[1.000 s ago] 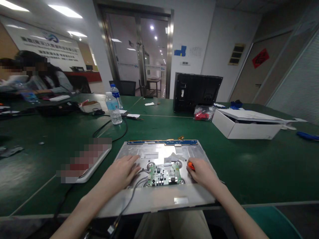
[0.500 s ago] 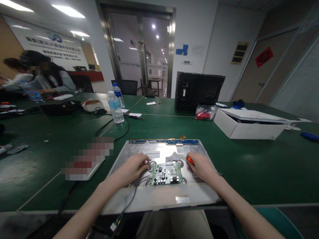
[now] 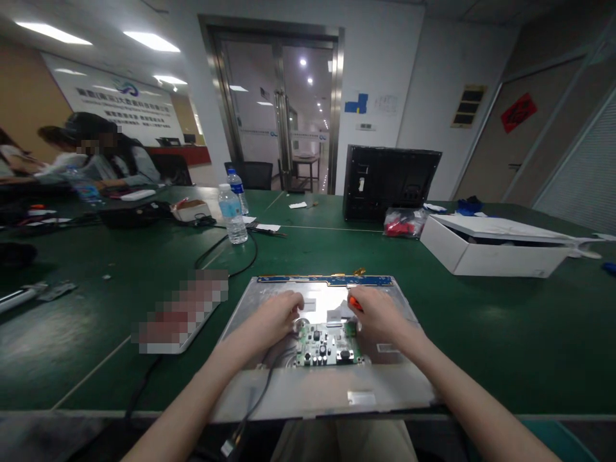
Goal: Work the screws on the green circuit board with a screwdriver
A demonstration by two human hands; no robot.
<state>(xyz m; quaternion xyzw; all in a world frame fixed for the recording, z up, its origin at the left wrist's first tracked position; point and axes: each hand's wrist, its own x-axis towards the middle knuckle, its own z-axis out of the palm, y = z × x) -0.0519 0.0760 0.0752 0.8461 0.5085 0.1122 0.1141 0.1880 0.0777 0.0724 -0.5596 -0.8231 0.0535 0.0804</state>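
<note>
A silver display panel (image 3: 399, 390) lies back up at the table's near edge, with a green circuit board (image 3: 327, 346) on its middle and a blue circuit strip (image 3: 308, 280) along its far edge. My left hand (image 3: 282, 312) is closed beside the green board's upper left corner; what its fingertips hold, if anything, is hidden. Over the upper right corner, my right hand (image 3: 378, 311) is shut on an orange-handled tool (image 3: 355, 303), most of it hidden by the fingers. A dark cable (image 3: 264, 385) hangs from the board's left side over the panel's front edge.
A pixelated object (image 3: 185, 314) lies left of the panel. Beyond stand water bottles (image 3: 233, 218), a black monitor housing (image 3: 392, 183), a plastic bag with red contents (image 3: 403, 223) and a white box (image 3: 495, 250). Another person (image 3: 110, 154) sits at the far left.
My right hand has moved left with the orange-handled tool, toward the board's upper right corner. My left hand has shifted slightly up the panel. The camera view has tilted slightly.
</note>
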